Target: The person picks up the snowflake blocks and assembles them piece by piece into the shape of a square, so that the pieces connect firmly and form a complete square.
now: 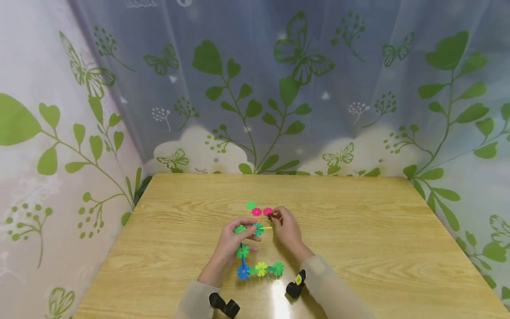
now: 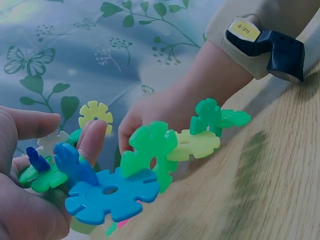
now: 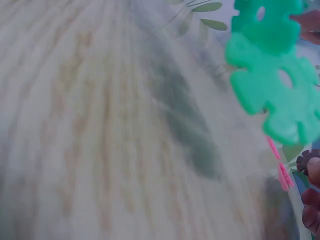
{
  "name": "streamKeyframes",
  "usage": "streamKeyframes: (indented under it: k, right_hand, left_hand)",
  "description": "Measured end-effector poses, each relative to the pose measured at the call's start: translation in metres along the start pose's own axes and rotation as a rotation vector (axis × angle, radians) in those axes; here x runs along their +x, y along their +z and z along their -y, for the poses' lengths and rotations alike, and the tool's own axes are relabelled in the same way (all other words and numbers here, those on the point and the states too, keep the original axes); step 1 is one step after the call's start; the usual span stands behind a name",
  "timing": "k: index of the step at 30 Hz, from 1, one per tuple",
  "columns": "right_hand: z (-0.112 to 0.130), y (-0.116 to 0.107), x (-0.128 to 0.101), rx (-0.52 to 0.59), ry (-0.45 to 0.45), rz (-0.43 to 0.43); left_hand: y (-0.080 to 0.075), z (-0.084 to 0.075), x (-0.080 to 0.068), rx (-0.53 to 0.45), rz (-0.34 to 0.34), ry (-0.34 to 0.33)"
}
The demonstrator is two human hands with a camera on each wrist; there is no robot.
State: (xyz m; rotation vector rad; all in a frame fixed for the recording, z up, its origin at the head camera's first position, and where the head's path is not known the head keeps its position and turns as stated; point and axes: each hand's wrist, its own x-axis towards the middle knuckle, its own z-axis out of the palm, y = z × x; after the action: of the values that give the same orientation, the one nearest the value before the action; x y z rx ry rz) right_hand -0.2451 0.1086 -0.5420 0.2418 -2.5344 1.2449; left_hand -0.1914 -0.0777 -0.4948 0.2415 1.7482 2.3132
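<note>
My left hand grips a bent chain of interlocked plastic snowflake discs. In the left wrist view its thumb and fingers close around a green disc, beside the blue disc at the chain's corner. A lower branch runs right through a yellow disc to a green end disc. At the upper end, a yellow disc appears edge-on, slotted into a green one. Just right of that end, my right hand pinches a dark brown snowflake disc between thumb and fingers.
Beyond the hands, a light green disc and two pink discs, one left and one right, lie on the wooden table. A patterned curtain hangs along the back edge. Both wrists wear black cameras.
</note>
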Motion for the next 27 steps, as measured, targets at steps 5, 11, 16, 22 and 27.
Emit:
streamKeyframes:
  k: [5,11,16,22,27]
  right_hand:
    - [-0.001,-0.006,-0.004,0.098,-0.006,-0.04]
    - [0.001,-0.013,-0.011,0.229,0.0,-0.054]
    - [0.005,-0.019,-0.015,0.271,-0.003,-0.075]
    - [0.006,-0.025,-0.019,0.343,0.012,-0.091]
    - [0.026,-0.035,-0.022,0.427,0.032,-0.067]
  left_hand:
    - [0.0,-0.001,0.0,-0.019,-0.014,-0.001]
    - [0.0,-0.003,-0.001,-0.021,-0.035,-0.01]
    - [-0.001,-0.004,-0.001,-0.025,-0.04,-0.011]
    - [-0.002,-0.005,0.0,-0.02,-0.029,-0.006]
    - [-0.004,-0.006,-0.001,-0.036,-0.045,-0.008]
